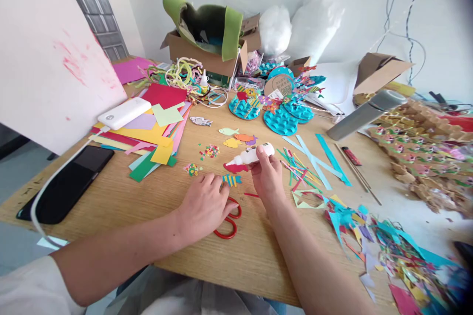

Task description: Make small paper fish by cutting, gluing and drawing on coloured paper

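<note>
In my right hand (269, 172) is a white glue bottle (251, 155), tilted with its nozzle pointing left above a red paper fish (236, 168). My left hand (207, 204) rests palm down on the table, fingers bent and thumb spread away. Its fingertips are at the left end of a blue paper fish with yellow stripes (231, 180); whether they press on it is hidden. Red-handled scissors (228, 230) lie by the left thumb, their blades under the hand. Beyond are a yellow fish (232, 143), an orange fish (244, 137) and a pale green fish (228, 131).
Small paper bits (210, 151) lie left of the fish, thin paper strips (301, 170) to the right. Coloured paper sheets (162, 93) and a black phone (70, 182) are at left. A grey bottle (365, 115) and paper scraps (369, 241) occupy the right.
</note>
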### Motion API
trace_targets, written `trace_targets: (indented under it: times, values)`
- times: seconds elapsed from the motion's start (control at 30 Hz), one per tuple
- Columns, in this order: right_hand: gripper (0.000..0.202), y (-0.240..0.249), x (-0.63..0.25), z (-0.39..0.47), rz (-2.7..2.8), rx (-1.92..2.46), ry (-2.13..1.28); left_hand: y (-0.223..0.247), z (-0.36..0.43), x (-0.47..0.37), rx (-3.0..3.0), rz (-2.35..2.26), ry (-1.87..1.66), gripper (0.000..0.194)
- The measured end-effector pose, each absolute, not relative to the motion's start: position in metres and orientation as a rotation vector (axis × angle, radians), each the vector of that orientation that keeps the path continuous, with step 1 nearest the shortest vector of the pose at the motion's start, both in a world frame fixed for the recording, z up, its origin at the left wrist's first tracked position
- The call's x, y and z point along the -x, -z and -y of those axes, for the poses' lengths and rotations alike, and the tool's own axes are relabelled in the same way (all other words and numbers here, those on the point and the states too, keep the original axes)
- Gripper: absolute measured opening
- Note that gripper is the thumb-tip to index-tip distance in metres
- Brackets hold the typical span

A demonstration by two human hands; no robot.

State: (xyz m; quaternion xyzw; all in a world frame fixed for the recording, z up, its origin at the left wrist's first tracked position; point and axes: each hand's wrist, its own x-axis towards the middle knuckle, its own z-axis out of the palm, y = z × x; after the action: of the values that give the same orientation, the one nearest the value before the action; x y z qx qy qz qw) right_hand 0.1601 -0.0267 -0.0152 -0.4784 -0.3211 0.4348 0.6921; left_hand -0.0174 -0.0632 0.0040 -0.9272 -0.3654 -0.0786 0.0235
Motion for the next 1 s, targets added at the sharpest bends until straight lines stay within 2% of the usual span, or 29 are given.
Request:
trace_targets:
  times: [0.2, 0.43, 0.7, 1.0]
  values:
    - [0.036, 0.013, -0.147, 0.041, 1.051, 1.352, -0.694, -0.003, 0.063, 0.02, 2.883, 1.153, 0.193, 0.043]
    - [0.024, 0.012, -0.141, 0.048, 1.351, 1.458, -0.48, 0.002, 0.065, 0.019, 2.88, 1.173, 0.191, 0.044]
    - [0.024, 0.012, -0.143, 0.047, 1.485, 1.495, -0.356, 0.004, 0.067, 0.018, 2.901, 1.135, 0.25, 0.037]
    - [0.023, 0.014, -0.144, 0.048, 1.547, 1.512, -0.315, 0.006, 0.064, 0.018, 2.881, 1.147, 0.224, 0.038]
